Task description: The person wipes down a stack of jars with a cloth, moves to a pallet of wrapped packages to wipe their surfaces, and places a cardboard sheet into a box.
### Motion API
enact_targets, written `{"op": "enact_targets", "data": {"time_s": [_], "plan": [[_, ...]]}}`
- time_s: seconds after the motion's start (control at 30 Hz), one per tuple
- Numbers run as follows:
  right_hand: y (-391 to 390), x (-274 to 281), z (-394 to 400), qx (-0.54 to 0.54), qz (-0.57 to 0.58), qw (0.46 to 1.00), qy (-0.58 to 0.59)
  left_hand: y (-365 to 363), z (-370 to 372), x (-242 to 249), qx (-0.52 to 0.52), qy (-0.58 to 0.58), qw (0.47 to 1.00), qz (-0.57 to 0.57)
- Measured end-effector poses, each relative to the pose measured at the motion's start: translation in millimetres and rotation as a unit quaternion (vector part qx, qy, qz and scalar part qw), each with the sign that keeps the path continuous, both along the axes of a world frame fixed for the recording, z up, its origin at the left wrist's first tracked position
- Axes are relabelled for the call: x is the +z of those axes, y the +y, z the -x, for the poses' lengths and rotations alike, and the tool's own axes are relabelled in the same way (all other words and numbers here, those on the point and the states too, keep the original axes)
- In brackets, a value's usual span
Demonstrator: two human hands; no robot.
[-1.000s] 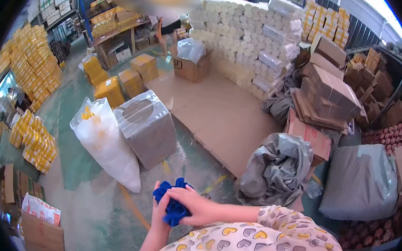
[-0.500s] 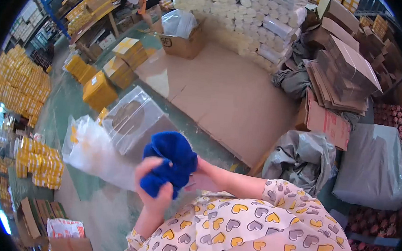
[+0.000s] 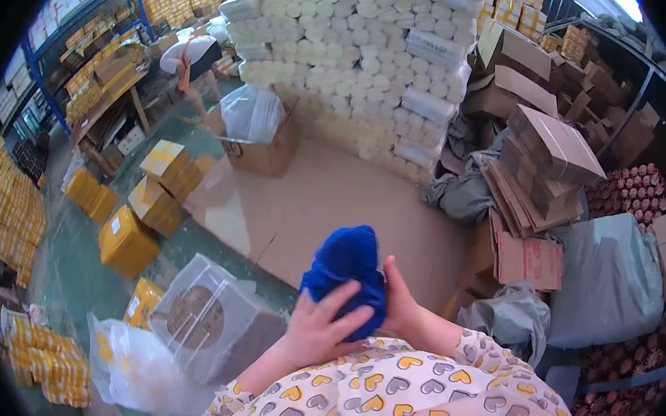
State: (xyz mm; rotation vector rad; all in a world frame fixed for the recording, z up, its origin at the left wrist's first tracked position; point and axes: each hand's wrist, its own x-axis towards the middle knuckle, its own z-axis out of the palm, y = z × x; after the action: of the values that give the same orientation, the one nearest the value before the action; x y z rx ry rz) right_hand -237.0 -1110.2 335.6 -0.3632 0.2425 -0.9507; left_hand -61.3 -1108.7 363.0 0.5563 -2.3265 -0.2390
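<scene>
A bundled blue cloth (image 3: 349, 276), soft and plush-looking, is held up in front of my chest. My left hand (image 3: 328, 325) presses on its near side with the fingers spread across the fabric. On the other side, my right hand (image 3: 402, 301) supports the cloth at its right edge, one digit pointing up and the rest partly hidden behind it. Below and to the left is a box wrapped in clear plastic (image 3: 253, 331) with a round brown area on its face. Beside it lies a white plastic bag (image 3: 140, 369).
A flat cardboard sheet (image 3: 333, 200) covers the floor ahead, backed by stacked pale rolls (image 3: 337, 52). An open carton (image 3: 263, 152) holds a plastic bag. Yellow-taped boxes (image 3: 128, 240) stand left; flattened cartons (image 3: 552, 155) and grey sacks (image 3: 613, 281) right. A person (image 3: 191, 56) bends far left.
Both hands and the blue cloth have shifted right in view. My left hand has turned from gripping its left edge to lying across its front. The view has tilted up and right.
</scene>
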Motion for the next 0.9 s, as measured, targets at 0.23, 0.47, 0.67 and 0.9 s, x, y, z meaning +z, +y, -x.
{"op": "enact_targets", "data": {"time_s": [0.23,0.47,0.67,0.9], "plan": [[-49,-22,47,-0.072,-0.016,0.985,-0.153,-103,53,-5,-0.195,0.151,0.955,-0.165],[-180,-9,137,-0.201,0.080,0.976,-0.032,-229,133,13,-0.064,-0.020,0.997,-0.044],[-290,9,233,-0.202,0.038,0.964,-0.169,-353,264,41,-0.157,-0.072,0.985,0.011],[-340,66,315,-0.302,0.018,0.951,-0.058,-391,300,93,-0.085,-0.042,0.992,-0.077]]}}
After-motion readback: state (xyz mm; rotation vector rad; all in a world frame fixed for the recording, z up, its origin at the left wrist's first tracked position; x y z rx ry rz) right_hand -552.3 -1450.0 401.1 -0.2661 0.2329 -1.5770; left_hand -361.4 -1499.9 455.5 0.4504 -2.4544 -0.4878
